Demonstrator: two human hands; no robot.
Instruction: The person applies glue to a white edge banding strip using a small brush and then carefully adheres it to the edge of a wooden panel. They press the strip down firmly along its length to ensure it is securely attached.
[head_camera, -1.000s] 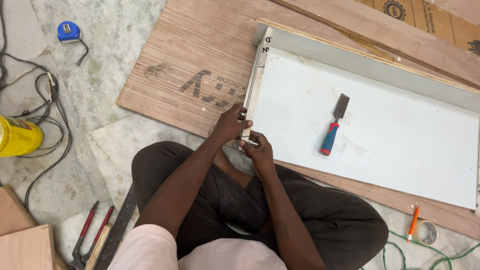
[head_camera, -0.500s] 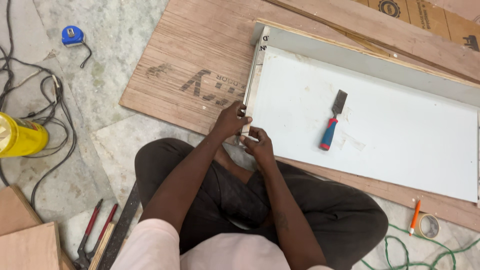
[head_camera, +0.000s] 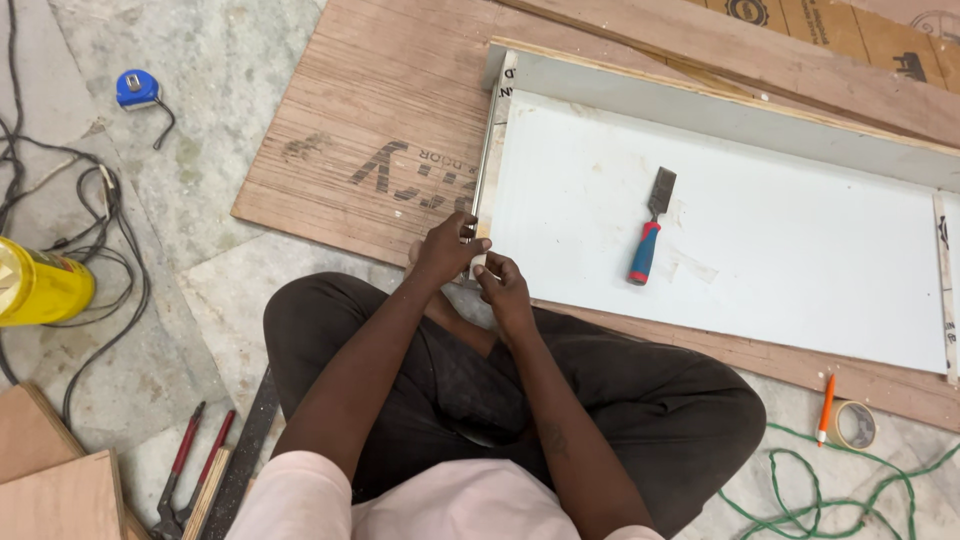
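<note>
**Both hands pinching the near end of an edge strip on a white panel**

Sitting cross-legged on the pale stone floor (head_camera: 150, 250), dark trousers folded beneath the forearms. Lying nearest, at the lower left: red-handled pliers (head_camera: 185, 470) beside a dark flat bar, with stacked plywood offcuts (head_camera: 50, 480) just left of them. Trailing at the lower right: a green cord (head_camera: 800, 490) in loose loops, near a roll of tan tape (head_camera: 853, 424) and an orange pencil (head_camera: 826, 408) touching or just beside it.

Gripping with the left hand (head_camera: 445, 250), fingers curled closed over the near end of the thin pale edge strip (head_camera: 488, 160) running along the left side of the white laminated rectangular panel (head_camera: 780, 270). Pressing with the right hand (head_camera: 503, 285) just beside, fingertips closed narrowly on the same corner, the two hands touching. Resting flat on a large brown plywood sheet (head_camera: 370, 110), the panel reaching away to the right.

Lying on the panel, well apart from the hands: a chisel with a red and blue handle (head_camera: 648, 240), blade pointing away.

Standing at the far left edge: a yellow cylindrical container (head_camera: 40, 285) among tangled black cables (head_camera: 110, 230). Sitting farther off on the floor: a small blue tape measure (head_camera: 138, 88). Leaning beyond the panel: long wooden boards (head_camera: 700, 40).
</note>
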